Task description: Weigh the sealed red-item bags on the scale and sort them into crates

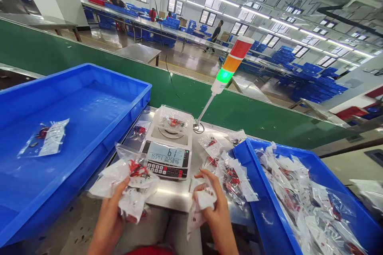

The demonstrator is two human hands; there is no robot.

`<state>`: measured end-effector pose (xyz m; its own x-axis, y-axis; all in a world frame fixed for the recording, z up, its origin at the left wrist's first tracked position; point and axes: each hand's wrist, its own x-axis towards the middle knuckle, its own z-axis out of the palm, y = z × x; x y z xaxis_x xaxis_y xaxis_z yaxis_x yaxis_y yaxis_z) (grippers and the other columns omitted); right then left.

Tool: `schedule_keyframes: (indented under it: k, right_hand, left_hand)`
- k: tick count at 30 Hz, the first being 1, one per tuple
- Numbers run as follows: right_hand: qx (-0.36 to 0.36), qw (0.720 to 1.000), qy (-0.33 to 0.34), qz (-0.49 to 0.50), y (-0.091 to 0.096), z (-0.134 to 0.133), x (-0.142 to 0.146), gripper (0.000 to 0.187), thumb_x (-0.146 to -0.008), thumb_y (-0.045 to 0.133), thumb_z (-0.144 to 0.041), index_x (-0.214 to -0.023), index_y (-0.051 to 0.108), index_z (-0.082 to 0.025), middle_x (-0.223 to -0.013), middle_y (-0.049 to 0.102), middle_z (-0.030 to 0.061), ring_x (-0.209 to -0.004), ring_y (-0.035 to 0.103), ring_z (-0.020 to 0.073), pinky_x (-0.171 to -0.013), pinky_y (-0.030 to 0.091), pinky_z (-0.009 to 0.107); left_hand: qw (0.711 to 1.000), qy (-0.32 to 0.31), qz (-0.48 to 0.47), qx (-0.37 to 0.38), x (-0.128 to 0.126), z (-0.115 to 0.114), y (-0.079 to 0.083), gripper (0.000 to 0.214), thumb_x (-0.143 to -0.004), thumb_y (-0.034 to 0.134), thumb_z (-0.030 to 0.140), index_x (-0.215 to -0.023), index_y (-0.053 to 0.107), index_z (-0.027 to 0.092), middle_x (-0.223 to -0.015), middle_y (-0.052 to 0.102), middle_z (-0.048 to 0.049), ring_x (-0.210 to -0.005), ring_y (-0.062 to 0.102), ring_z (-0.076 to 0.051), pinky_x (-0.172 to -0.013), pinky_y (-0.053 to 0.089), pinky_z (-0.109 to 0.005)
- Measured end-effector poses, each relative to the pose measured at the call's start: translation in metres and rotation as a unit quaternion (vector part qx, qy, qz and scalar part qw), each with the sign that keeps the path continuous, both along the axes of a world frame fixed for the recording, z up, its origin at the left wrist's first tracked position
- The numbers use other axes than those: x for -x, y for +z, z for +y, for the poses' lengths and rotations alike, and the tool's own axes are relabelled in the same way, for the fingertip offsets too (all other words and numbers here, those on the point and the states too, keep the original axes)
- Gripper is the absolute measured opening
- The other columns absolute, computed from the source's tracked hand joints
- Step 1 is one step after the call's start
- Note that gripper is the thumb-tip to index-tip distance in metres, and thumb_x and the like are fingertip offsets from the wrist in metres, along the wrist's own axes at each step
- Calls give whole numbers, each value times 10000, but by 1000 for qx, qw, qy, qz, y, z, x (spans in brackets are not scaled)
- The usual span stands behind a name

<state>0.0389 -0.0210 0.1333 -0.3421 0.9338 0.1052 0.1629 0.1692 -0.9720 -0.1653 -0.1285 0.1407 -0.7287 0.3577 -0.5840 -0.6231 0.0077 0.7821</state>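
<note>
My left hand point(112, 211) is closed round a bunch of clear plastic bags point(131, 179) with red parts inside, held low in front of the scale. My right hand point(214, 203) grips another clear bag point(199, 203) with a white label, just right of the scale. A white digital scale point(167, 155) stands on the steel table between the two crates, its display lit. One clear bag with a red part point(173, 121) lies on the scale's pan.
A large blue crate point(119, 123) at the left holds one bag point(44, 139). A blue crate point(269, 223) at the right is full of bags. Loose bags point(212, 145) lie beside the scale. A signal tower point(230, 65) glows green. A green conveyor belt point(185, 95) runs behind; people work far off.
</note>
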Motion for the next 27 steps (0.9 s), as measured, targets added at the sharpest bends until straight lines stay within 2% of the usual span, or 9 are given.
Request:
schedule_keyframes:
  k: [3,7,10,14,18,21,24,25,27]
  right_hand:
    - [56,998,-3,9,-2,23,-7,478,-816,704,-403,-1261,647,-239,-1074,740,70,-795,692,216,-683,571,304]
    - [113,994,-6,8,-5,59,-16,645,-845,671,-510,-1426,498,-287,-1366,656,92,-1161,671,283,-934,563,425]
    - [38,990,-30,-130,-13,83,-16,703,-792,697,-519,-1408,517,-233,-1421,600,143,-1266,605,338,-1062,473,527]
    - [-103,953,-51,-279,-27,99,-11,676,-809,683,-479,-1407,532,-202,-1374,602,175,-1267,596,367,-1054,459,546]
    - [-153,940,-51,-301,-35,106,-8,590,-898,600,-438,-1427,512,-195,-1350,617,169,-1230,619,342,-1005,500,508]
    - [-159,939,-106,-287,-32,109,-12,587,-927,559,-526,-1399,544,-178,-1267,648,170,-1196,621,344,-1008,498,521]
    - [-165,941,-129,-265,-15,97,-19,572,-917,561,-609,-1321,629,-210,-1291,644,159,-1252,580,338,-1042,488,518]
    - [-158,950,-114,-245,-8,88,-20,561,-920,554,-624,-1303,650,-226,-1310,646,150,-1271,573,327,-1046,496,502]
    - [-111,978,-33,-172,9,66,-20,601,-912,536,-675,-1315,655,-246,-1305,677,134,-1244,615,304,-988,552,450]
  left_hand:
    - [1000,28,-2,6,19,-13,-1,467,-556,813,339,-966,658,178,-656,676,35,-422,540,-129,-349,424,-205]
    - [1000,-3,27,-13,21,-13,0,535,-563,838,332,-1041,662,167,-712,703,13,-459,583,-159,-318,411,-209]
    - [999,-35,27,-24,12,-4,-1,523,-563,840,326,-1029,678,151,-798,741,-31,-532,636,-191,-380,496,-248]
    - [991,-129,8,-27,-1,8,-9,575,-551,870,378,-1037,696,125,-924,774,-97,-695,720,-260,-495,568,-287]
    - [983,-174,39,-48,-12,17,-20,749,-519,892,502,-1134,697,122,-1119,763,-130,-1047,717,-338,-767,610,-326]
    - [977,-208,33,-45,-19,22,-25,769,-564,865,565,-1166,696,118,-1144,759,-144,-1106,702,-351,-889,587,-364]
    - [974,-217,40,-43,-28,28,-29,707,-585,850,580,-1115,721,129,-1079,774,-142,-1101,705,-366,-913,586,-398]
    - [974,-216,49,-45,-32,30,-30,679,-585,850,576,-1091,732,138,-1053,779,-139,-1098,706,-370,-922,586,-406]
    - [972,-218,75,-50,-39,37,-32,628,-582,859,557,-1054,748,159,-1008,786,-133,-1072,716,-368,-936,585,-419]
